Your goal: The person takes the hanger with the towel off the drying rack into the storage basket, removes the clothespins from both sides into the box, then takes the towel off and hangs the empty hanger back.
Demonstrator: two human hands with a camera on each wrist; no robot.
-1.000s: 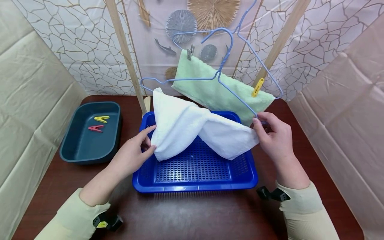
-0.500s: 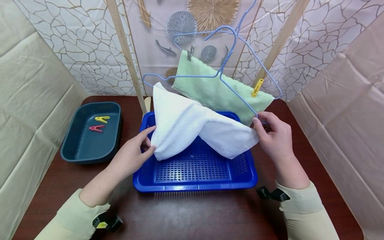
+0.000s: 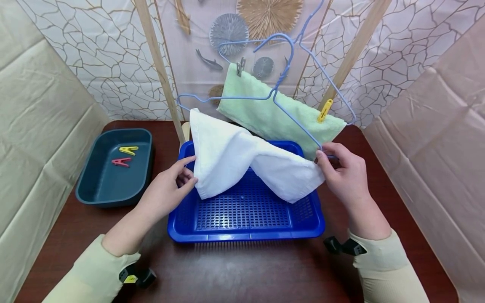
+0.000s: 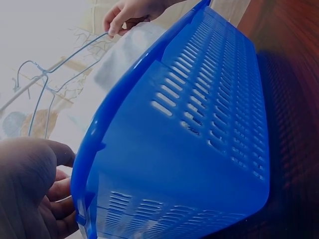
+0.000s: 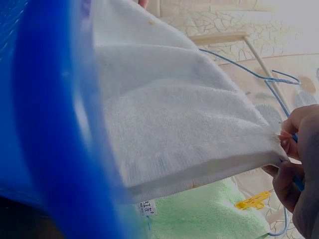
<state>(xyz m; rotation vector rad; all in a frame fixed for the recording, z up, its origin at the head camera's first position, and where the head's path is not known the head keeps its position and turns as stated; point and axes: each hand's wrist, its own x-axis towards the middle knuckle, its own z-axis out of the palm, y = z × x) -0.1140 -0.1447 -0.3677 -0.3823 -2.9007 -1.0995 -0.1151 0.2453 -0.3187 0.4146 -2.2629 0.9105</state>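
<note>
Pegging looks finished on the green towel [image 3: 261, 113]; the white towel [image 3: 221, 151], over the basket [image 3: 250, 237] toward the tabletop's [image 3: 246, 273] rear edge, shows no clothespin. Right hand [image 3: 345, 174]: fingers clamped on its corner and the hanger [image 3: 282, 77]. Left hand [image 3: 164, 189]: fingers apart. Yellow clothespin [image 3: 129, 150] and red clothespin [image 3: 121, 162] lie untouched.

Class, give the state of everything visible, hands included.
White towel: creased, held up
Front hanger: held, hook uppermost
Left hand: fingers apart at white towel
Right hand: pinching white towel and front hanger
Green towel: hanging
Grey clip: clamped on green towel
Upper yellow peg: clamped on green towel
Blue basket: upright
Teal tub: upright, lidless
Red peg: lying in tub
Lower yellow peg: lying in tub
</note>
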